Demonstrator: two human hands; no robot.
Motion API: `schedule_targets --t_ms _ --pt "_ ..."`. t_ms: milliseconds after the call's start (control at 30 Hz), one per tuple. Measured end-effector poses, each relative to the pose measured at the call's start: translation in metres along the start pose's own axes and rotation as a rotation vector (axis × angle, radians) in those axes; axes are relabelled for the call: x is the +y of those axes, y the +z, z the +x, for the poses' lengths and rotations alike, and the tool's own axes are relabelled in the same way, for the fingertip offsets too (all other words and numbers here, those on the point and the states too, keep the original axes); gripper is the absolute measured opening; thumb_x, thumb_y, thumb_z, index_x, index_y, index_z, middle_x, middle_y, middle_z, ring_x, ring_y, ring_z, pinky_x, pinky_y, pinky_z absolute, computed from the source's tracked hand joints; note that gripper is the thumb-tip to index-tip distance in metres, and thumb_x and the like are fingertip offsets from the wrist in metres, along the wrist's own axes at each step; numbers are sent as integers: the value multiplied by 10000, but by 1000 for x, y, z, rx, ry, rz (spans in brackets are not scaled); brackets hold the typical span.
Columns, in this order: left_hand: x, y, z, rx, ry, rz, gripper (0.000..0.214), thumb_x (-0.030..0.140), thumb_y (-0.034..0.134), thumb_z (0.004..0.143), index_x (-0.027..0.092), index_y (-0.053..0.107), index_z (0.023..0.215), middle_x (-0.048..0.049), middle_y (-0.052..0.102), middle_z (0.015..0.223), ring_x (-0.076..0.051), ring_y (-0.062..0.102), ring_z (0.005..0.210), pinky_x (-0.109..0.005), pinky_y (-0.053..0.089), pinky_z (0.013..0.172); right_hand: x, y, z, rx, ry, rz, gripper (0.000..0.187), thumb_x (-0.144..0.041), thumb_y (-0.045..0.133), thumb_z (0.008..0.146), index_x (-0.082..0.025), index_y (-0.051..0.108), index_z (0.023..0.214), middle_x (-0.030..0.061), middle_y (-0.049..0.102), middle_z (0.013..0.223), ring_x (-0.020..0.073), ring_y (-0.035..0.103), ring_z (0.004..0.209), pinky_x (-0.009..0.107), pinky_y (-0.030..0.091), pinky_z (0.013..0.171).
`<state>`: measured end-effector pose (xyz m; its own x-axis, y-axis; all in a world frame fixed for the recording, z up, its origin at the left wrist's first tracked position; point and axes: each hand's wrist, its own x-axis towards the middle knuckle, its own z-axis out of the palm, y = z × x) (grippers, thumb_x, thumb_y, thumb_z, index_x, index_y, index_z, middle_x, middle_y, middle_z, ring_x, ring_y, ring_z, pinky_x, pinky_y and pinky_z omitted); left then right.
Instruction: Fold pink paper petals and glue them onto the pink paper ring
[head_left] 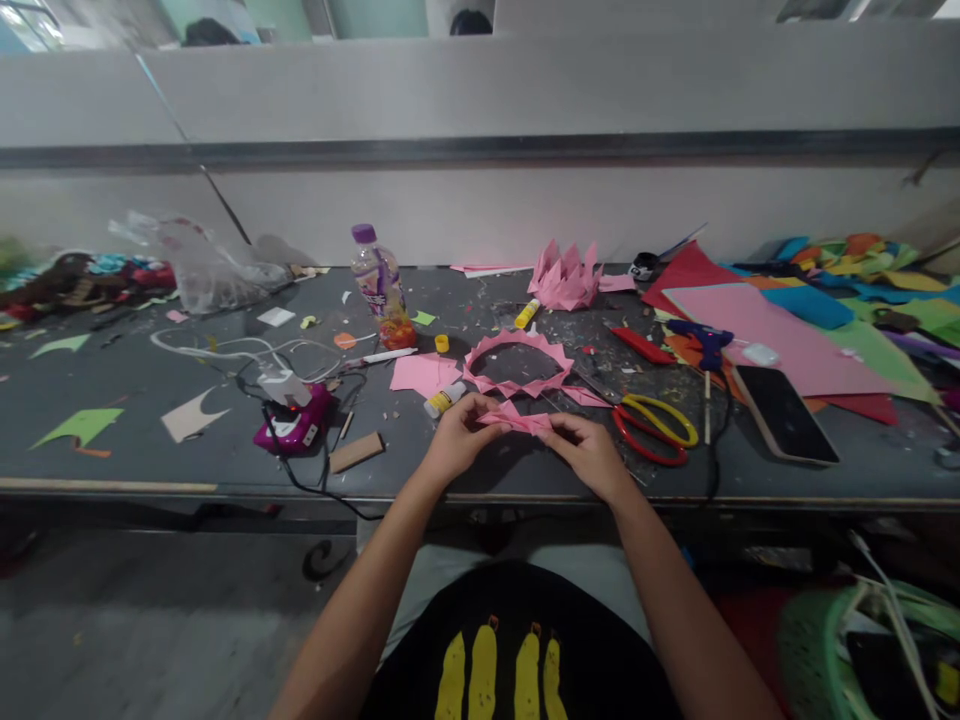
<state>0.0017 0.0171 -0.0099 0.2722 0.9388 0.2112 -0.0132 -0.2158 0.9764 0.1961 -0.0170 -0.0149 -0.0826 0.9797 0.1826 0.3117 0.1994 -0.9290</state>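
Between my two hands is a small folded piece of pink paper point(514, 419), held just above the table's front part. My left hand point(466, 437) pinches its left end, and my right hand point(587, 452) grips its right end. Right behind it lies a ring of pointed pink paper folds point(517, 365). A glue stick point(444, 400) lies by my left fingers, and a flat pink paper sheet point(425, 374) is behind that. Scissors point(651, 428) with red and yellow handles lie just right of my right hand. A pink paper lotus point(566, 276) stands farther back.
At left are a purple power adapter point(296, 425) with cables and a plastic bag point(217, 275). A bottle point(382, 285) stands behind. To the right lie a red cutter point(643, 345), a glue gun point(702, 341), a phone point(784, 412) and coloured paper sheets point(780, 335).
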Motion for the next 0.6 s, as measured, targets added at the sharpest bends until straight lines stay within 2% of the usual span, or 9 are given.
schedule_targets --t_ms 100,300,467,600 --pt "0 1 0 11 -21 -52 346 308 760 615 168 520 822 19 554 785 -104 529 714 -212 428 656 -3 -1 -1 -34 -11 -36 241 -363 596 763 -175 700 873 41 712 804 184 616 717 291 488 658" --pt "-2 1 1 12 -50 -149 494 296 794 562 169 551 973 -6 604 856 -125 574 774 -225 470 670 -2 0 -2 -35 -33 -46 246 -373 583 776 -172 695 864 39 708 803 178 612 705 285 486 653" --pt "1 0 0 -65 -111 -85 342 275 780 582 134 645 863 -32 660 838 -137 597 754 -263 481 728 0 1 -3 9 -38 -72 252 -397 595 765 -168 685 821 35 687 748 171 601 671 276 486 632" --pt "1 2 -1 -33 -96 -107 364 270 789 572 141 625 871 -13 659 794 -136 602 738 -258 475 717 0 1 -3 51 -41 -77 254 -407 600 755 -164 673 776 27 657 702 159 577 627 267 476 602"
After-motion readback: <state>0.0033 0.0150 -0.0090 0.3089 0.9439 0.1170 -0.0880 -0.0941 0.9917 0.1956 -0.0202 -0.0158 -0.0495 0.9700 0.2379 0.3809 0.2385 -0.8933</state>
